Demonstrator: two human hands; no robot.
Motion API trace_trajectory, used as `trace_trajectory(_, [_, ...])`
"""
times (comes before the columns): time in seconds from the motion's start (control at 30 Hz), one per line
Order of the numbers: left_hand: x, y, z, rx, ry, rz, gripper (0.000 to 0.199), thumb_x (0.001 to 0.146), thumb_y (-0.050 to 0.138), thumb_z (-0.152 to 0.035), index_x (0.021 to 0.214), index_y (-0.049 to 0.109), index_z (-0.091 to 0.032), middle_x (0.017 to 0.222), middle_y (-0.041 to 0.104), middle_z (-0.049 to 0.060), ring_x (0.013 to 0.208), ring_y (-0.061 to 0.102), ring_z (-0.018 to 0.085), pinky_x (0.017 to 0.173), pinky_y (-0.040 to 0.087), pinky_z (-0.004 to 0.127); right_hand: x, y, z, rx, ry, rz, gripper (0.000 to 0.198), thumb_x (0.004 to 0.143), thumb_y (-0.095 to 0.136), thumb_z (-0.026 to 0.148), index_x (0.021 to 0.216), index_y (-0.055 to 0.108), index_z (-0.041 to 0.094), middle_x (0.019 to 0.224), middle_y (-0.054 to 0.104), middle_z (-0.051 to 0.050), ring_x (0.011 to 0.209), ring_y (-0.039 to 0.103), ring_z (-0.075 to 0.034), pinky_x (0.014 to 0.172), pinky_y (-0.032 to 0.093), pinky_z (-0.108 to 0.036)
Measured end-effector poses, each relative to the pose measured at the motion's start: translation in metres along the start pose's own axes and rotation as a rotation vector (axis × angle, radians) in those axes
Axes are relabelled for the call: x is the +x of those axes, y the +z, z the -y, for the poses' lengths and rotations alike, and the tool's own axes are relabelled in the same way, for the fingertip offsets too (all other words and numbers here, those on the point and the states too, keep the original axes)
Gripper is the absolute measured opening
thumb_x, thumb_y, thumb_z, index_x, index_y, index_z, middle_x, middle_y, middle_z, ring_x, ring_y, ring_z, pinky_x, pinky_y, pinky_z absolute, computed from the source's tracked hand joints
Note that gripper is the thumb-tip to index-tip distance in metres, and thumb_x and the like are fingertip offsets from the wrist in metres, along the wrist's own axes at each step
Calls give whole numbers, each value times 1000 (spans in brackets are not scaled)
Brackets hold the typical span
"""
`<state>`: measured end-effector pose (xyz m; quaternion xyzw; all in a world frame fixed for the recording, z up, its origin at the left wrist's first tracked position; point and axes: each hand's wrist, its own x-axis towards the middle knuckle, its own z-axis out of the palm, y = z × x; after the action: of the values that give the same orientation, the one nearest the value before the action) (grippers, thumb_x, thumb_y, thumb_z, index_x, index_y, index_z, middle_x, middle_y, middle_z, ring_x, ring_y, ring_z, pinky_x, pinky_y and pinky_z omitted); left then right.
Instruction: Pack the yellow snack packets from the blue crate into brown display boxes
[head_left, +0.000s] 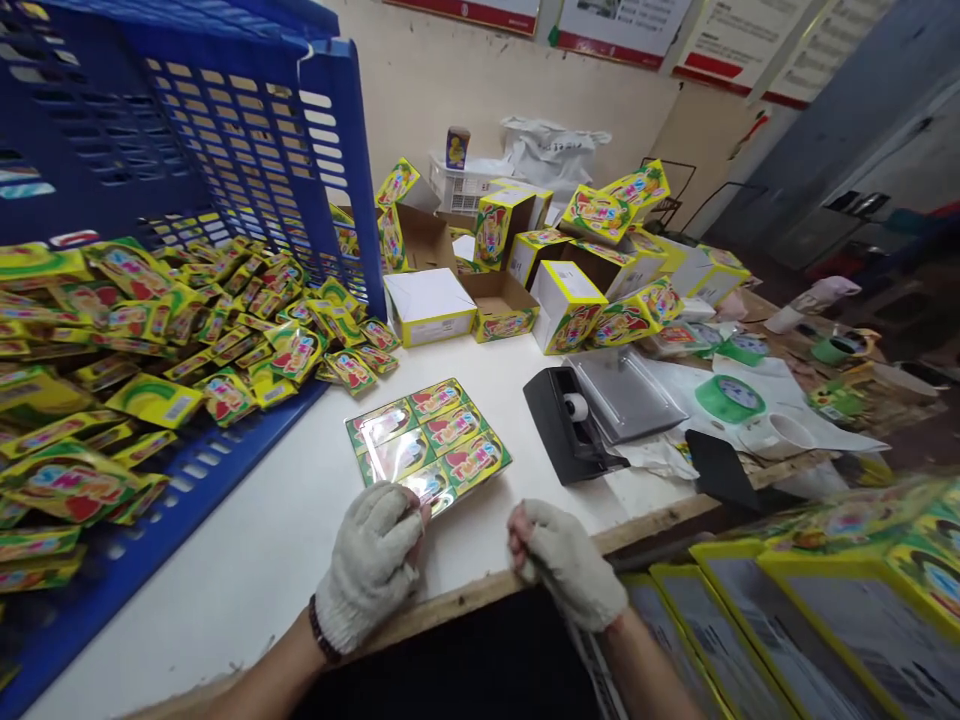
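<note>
A flat pack of small candy boxes [454, 430], yellow and green with red fruit pictures, lies on the white table in shiny clear film. My left hand [373, 560], in a whitish knit glove with bare fingertips, is closed at the pack's near edge, its fingertips pinching there. To the right of the pack, my gloved right hand [566, 560] is curled closed above the wooden table edge, apart from the pack. Whatever its fingers hold, if anything, is hidden. A black tape dispenser [559, 425] with a small roll stands beyond my right hand.
On the left, a tipped blue crate [187, 490] spills loose small boxes [217, 345] onto the table. Display cartons [431, 310] crowd the back. Clear plastic sheets [626, 390] and a green tape roll [730, 398] lie right. Large cartons [847, 610] stand at lower right.
</note>
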<state>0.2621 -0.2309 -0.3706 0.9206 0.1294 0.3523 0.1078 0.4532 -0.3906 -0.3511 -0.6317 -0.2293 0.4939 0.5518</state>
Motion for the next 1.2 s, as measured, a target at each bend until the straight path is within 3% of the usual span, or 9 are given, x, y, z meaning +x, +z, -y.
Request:
trace_trajectory(0.1, [-2, -3, -1, 28, 14, 16, 24, 79, 52, -6, 94, 63, -20, 87, 63, 7, 83, 59, 20, 76, 53, 38, 5, 32, 3, 67, -59, 16, 39, 75, 68, 55, 78, 58, 18, 61, 57, 1, 52, 50, -9, 47, 38, -22])
trace_trajectory(0.27, [10, -5, -12, 204, 33, -105, 10, 82, 58, -12, 89, 58, -19, 80, 63, 7, 79, 58, 21, 70, 52, 35, 14, 21, 12, 427, -85, -303, 53, 60, 83, 42, 101, 56, 24, 95, 58, -1, 80, 64, -15, 66, 53, -27])
trace_trajectory(0.4, [16, -10, -18, 276, 19, -58, 6, 84, 56, -14, 84, 58, -20, 79, 64, 6, 76, 58, 20, 66, 49, 33, 9, 28, 11, 647, -40, -278, 52, 60, 84, 35, 102, 55, 25, 105, 56, -2, 95, 65, -20, 82, 55, -36])
trace_trajectory(0.57, [15, -12, -15, 241, 76, 31, 7, 84, 55, -18, 79, 60, -21, 77, 63, 5, 76, 57, 19, 67, 47, 32, 12, 45, 15, 821, -61, -281, 49, 61, 82, 34, 100, 54, 26, 102, 59, -1, 88, 65, -19, 79, 56, -38])
trace_trajectory(0.77, [33, -11, -18, 319, 31, 202, 6, 83, 55, -18, 82, 60, -20, 84, 60, 8, 72, 52, 22, 61, 42, 35, 27, 25, 20, 959, 34, -302, 29, 69, 75, 28, 91, 56, 23, 87, 61, -1, 78, 64, -16, 65, 53, -29])
trace_trajectory(0.9, [39, -12, -14, 175, 43, 289, 13, 88, 51, -20, 79, 60, -20, 82, 58, 6, 70, 50, 20, 61, 38, 33, 27, 23, 5, 798, -50, -445, 34, 68, 76, 34, 94, 56, 23, 78, 58, 2, 65, 59, -11, 54, 45, -23])
trace_trajectory(0.97, [37, -10, -9, 113, 16, 271, 18, 89, 48, -17, 75, 58, -20, 78, 56, 5, 69, 48, 19, 61, 36, 32, 21, 25, -1, 620, -110, -433, 31, 70, 75, 40, 87, 56, 22, 71, 55, 3, 61, 55, -11, 51, 42, -22])
trace_trajectory(1.07, [31, -6, -7, 89, 3, 182, 19, 88, 49, -12, 75, 59, -20, 75, 56, 4, 69, 47, 18, 61, 35, 32, 13, 31, -5, 428, -107, -297, 34, 71, 73, 47, 77, 53, 20, 63, 52, 4, 55, 52, -9, 49, 38, -21])
trace_trajectory(1.2, [29, -5, -11, 67, -10, 108, 17, 88, 50, -12, 77, 60, -19, 74, 56, 4, 68, 48, 17, 62, 36, 31, 14, 45, -3, 268, -48, -26, 35, 72, 70, 48, 85, 57, 18, 58, 52, 5, 48, 48, -8, 44, 33, -20])
